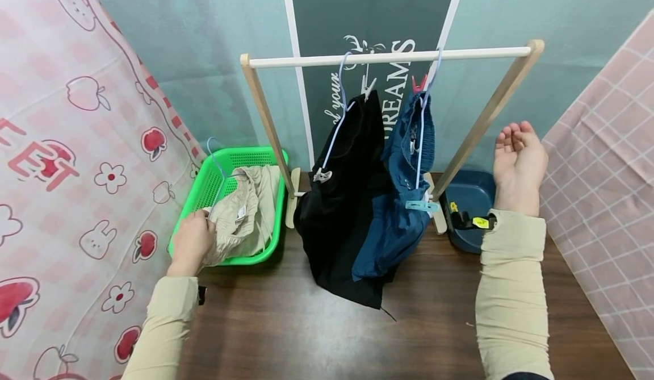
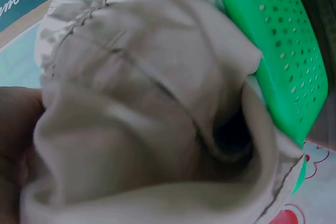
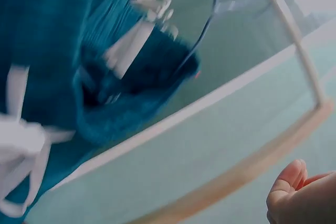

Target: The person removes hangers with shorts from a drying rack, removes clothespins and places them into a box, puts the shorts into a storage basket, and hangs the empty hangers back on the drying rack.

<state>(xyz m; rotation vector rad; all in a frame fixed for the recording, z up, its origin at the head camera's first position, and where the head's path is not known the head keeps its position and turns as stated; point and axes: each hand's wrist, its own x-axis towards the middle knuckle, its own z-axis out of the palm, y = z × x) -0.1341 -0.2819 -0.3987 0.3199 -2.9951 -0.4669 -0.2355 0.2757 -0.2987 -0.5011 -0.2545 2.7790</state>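
My left hand (image 1: 194,238) pinches the waistband edge of beige pants (image 1: 265,198), which lie bunched in a green basket (image 1: 231,261). A light blue hanger (image 1: 218,190) rises from the waistband, its lower end right at my fingers. In the left wrist view, the beige cloth (image 2: 147,93) fills the middle, with part of my hand at the left edge. My right hand (image 1: 520,161) is raised beside the rack's right post, fingers loosely curled and nothing in them. Below it stands a dark blue bin (image 1: 472,184) with small clips inside, partly hidden by my wrist gear.
A wooden rack with a white bar (image 1: 388,57) stands in the middle. Black pants (image 1: 347,209) and blue pants (image 1: 395,226) hang from it on hangers with clothespins (image 1: 421,205). Patterned cloths (image 1: 112,141) line the sides; the floor (image 1: 306,334) is brown wood.
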